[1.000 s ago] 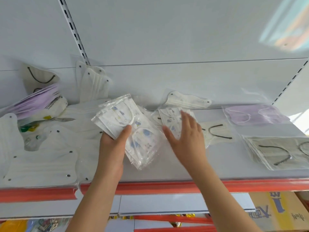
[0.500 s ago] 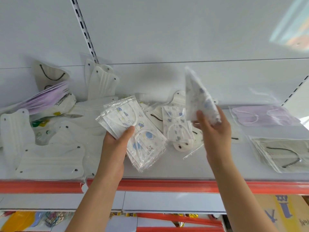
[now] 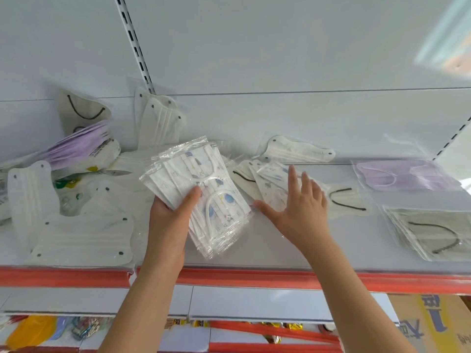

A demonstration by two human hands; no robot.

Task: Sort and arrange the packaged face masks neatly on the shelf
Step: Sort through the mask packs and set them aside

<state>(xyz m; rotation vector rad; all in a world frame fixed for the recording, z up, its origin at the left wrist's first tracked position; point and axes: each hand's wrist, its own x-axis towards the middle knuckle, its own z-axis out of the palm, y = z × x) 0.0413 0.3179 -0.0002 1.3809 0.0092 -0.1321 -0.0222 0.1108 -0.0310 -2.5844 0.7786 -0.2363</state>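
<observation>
With the left hand (image 3: 168, 225) gripping the printed mask stack (image 3: 196, 197), slide flat right hand (image 3: 298, 207) fingers under the loose printed pack (image 3: 272, 184) mid-shelf (image 3: 331, 250), aligning edges.

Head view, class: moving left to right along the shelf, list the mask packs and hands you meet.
White mask pack at the front left → left hand gripping the printed mask stack → right hand reaching over a printed mask pack → cream mask with black loop → lilac mask pack.
</observation>
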